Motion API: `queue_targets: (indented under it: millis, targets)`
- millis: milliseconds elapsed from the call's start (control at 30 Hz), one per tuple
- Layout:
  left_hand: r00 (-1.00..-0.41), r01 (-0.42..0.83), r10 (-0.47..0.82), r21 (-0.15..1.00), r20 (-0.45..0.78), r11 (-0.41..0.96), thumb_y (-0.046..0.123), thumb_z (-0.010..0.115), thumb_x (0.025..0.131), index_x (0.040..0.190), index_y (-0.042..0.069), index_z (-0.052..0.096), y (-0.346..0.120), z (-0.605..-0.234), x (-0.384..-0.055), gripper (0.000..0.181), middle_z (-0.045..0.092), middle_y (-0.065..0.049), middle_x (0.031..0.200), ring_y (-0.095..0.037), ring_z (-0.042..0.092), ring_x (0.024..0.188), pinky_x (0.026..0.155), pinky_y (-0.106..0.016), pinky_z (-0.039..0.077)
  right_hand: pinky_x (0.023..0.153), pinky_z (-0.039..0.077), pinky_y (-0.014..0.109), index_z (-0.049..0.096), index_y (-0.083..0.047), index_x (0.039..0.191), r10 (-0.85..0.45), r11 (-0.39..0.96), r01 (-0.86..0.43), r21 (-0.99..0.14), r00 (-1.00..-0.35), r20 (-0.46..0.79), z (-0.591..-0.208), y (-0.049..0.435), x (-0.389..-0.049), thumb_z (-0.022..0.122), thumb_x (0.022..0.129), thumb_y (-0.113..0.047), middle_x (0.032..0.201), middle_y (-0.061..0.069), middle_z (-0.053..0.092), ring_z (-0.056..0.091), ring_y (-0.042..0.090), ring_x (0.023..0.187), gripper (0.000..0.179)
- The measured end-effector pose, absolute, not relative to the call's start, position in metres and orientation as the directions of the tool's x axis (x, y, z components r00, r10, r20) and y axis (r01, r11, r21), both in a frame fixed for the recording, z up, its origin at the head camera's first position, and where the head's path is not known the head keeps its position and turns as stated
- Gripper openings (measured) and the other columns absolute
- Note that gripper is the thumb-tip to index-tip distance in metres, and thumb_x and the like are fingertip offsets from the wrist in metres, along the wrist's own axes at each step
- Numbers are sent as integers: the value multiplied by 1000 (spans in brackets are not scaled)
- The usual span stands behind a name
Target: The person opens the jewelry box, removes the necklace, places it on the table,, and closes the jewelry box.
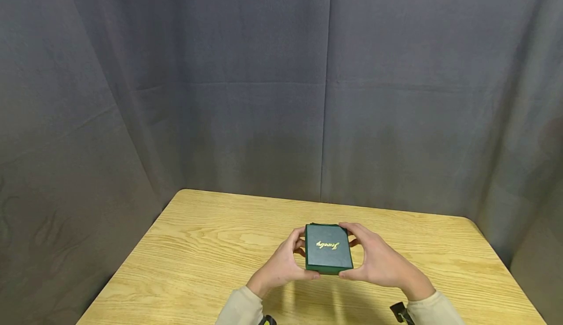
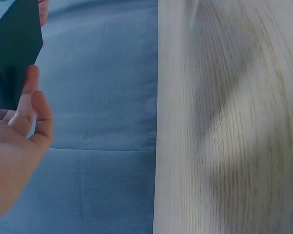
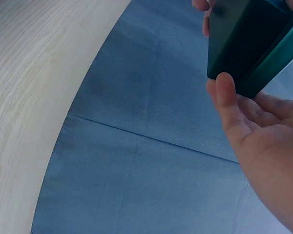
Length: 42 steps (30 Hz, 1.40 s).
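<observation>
Between my two hands, held up above the table, is a dark green jewelry box with gold script on its top that appears upside down in the head view. My left hand grips its left side, thumb at the near edge and fingers toward the far side. On the right side my right hand holds it the same way. The left wrist view catches the box at its left edge, over the left hand. In the right wrist view the box rests in the fingers of the right hand.
A light wood-grain table with rounded far corners lies below the hands. Grey-blue curtains hang behind it and along both sides, close to its edges. Light-coloured sleeves and dark wrist straps show at the wrists.
</observation>
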<state>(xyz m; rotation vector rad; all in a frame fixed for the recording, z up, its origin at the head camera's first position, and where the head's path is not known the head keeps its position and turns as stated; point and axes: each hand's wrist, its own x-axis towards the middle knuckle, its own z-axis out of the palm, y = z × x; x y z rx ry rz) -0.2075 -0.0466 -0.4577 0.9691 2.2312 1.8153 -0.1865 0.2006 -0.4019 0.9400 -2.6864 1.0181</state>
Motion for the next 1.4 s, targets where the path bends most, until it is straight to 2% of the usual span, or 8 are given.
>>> queue_targets:
  millis: [267,500,733,1167,1400]
  targets:
    - [-801,386,525,918,288,86,14,85,70,141,19,33,-47,-458,-207,88,60,5,115,-13,56,100,89,-42,43,80,49,32,40,-14,138,-497,597,-576,-559,-812,307,-400,202,-185,86,64,-45,124,-9,50,54,12,97,93]
    - [-811,378,515,921,278,97,11,85,70,142,15,33,-48,-456,-207,89,62,2,109,-14,56,97,90,-44,42,82,48,31,41,-13,138,-484,612,-570,-549,-818,310,-398,204,-186,88,62,-40,125,-8,50,53,11,100,93]
    - [-808,394,509,914,296,94,11,85,69,141,15,34,-48,-458,-207,88,61,2,108,-14,58,97,88,-37,44,81,48,33,40,-13,139,-470,627,-551,-551,-831,298,-397,206,-183,87,62,-44,124,-7,50,53,13,99,95]
    - [-840,369,485,912,245,180,17,86,68,141,9,34,-51,-460,-206,90,59,0,108,-17,52,94,88,-47,42,80,47,33,41,-16,139,-455,648,-548,-529,-836,307,-398,215,-181,89,61,-37,122,-10,50,53,12,97,94]
    - [-850,361,485,898,205,252,24,85,71,144,6,30,-54,-460,-205,93,50,-3,114,-21,49,95,84,-35,43,80,48,33,42,-10,139,-453,656,-549,-518,-835,312,-400,222,-181,89,61,-33,124,-8,51,53,13,98,94]
